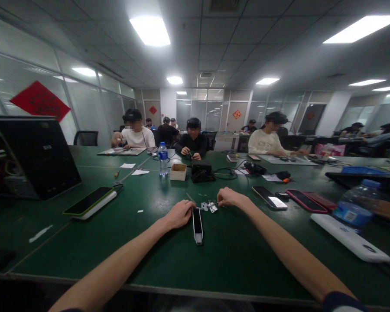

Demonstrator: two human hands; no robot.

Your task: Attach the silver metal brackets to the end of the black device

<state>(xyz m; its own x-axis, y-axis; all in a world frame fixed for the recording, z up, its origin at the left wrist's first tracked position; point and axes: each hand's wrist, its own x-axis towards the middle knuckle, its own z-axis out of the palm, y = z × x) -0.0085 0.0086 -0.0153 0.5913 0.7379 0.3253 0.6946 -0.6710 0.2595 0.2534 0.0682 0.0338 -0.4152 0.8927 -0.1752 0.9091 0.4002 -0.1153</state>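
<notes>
A slim white pen-shaped device with a long black screen lies lengthwise on the green table. My left hand rests at its far left end, fingers bent and closed against its edge; the fingertips are partly hidden. Just beyond and to the right of the device lie several small silvery metal plates with holes, looking like little hinges. Beside them on the right, my right hand is lowered to the table with its fingers curled together. Whatever its fingertips hold, if anything, is too small to make out.
Ahead stand a small open cardboard box, a water bottle and a black device. Phones and a larger bottle are on the right. A phone on a white power bank and a laptop occupy the left. Co-workers sit opposite.
</notes>
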